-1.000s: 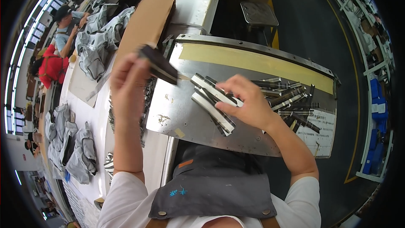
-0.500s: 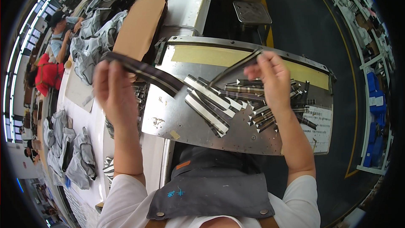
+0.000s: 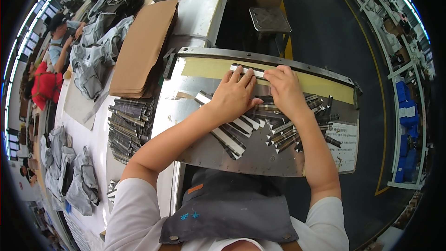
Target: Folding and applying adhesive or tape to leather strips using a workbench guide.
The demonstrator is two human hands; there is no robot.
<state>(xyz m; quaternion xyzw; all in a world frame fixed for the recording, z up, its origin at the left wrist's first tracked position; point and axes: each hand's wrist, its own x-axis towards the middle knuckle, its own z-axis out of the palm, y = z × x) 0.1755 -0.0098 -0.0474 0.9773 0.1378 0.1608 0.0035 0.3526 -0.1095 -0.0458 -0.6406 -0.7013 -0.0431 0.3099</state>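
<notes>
The person is wearing a dark grey apron over a white shirt, and both forearms are reaching forward above a metal plate. On this plate, some long white and dark strips are lying partly below the left wrist, and a looser pile of short dark strips is spreading under the right forearm, near a printed sheet.

Farther up, one white strip with dark edge is lying on the yellow band, near the metal rail and almost parallel to it. The left hand is pressing it from above, with fingers a little spread and the thumb standing apart. The right hand is touching its right end with the fingertips held close together; whether the thumb is pinching, I cannot tell.

To the left, many striped pieces are lying in a heap just beside a brown cardboard stack. Beyond, a stool is standing, grey bags are covering a long table, and a co-worker in red is working there.
</notes>
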